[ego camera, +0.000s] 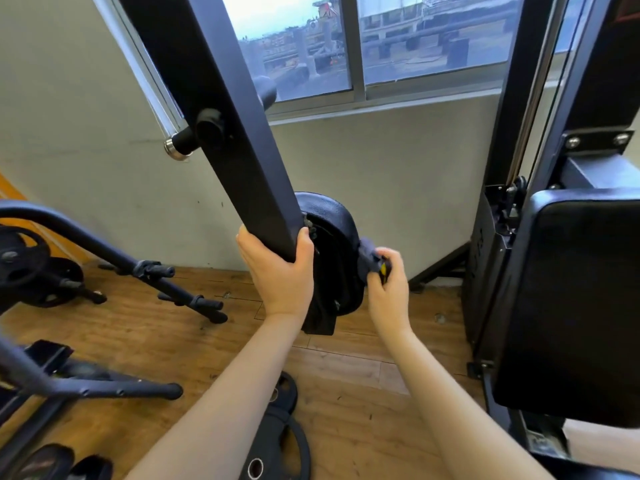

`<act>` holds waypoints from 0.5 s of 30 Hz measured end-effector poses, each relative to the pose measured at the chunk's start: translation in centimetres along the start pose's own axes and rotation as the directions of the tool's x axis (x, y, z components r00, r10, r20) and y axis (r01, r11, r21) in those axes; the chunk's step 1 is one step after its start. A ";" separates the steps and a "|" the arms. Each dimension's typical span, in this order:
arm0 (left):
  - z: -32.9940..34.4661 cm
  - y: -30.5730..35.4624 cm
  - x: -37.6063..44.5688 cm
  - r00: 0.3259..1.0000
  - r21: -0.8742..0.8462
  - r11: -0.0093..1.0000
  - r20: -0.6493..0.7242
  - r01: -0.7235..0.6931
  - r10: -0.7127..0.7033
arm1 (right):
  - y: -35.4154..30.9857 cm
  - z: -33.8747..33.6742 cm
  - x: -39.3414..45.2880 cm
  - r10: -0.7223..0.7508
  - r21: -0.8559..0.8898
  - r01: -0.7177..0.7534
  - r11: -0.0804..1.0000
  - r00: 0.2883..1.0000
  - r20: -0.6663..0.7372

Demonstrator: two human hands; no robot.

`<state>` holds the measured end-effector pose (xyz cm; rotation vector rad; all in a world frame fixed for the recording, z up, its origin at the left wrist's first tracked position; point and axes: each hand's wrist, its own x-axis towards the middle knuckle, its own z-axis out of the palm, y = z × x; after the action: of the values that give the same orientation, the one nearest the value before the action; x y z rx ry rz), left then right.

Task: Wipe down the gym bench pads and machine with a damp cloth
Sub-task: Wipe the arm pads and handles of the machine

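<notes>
A black machine arm (221, 112) slants down from the top left to the middle of the view. My left hand (277, 271) grips its lower end from below. Behind that end sits a round black pad (332, 223) fixed to the arm. My right hand (388, 282) holds a dark cloth (369, 252) with a yellow tag against the pad's right edge. A large black back pad (575, 299) of the machine stands at the right.
The machine's upright frame (519, 98) rises at the right before a window (381, 39). Weight plates (277, 441) lie on the wooden floor below my arms. Black bars and a plate-loaded rack (31, 258) stand at the left.
</notes>
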<state>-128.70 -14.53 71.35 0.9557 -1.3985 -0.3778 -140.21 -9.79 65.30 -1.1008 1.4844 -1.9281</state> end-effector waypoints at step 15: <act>-1.4 -0.3 0.5 1.000 0.025 0.999 0.000 -0.020 0.020 | 2.2 0.9 -2.9 0.240 -0.059 -0.241 0.969 0.970 -0.030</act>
<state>-127.24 -14.62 71.58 0.9614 -1.4148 -0.3455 -138.08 -8.79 62.37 -0.8811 1.6187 -1.7429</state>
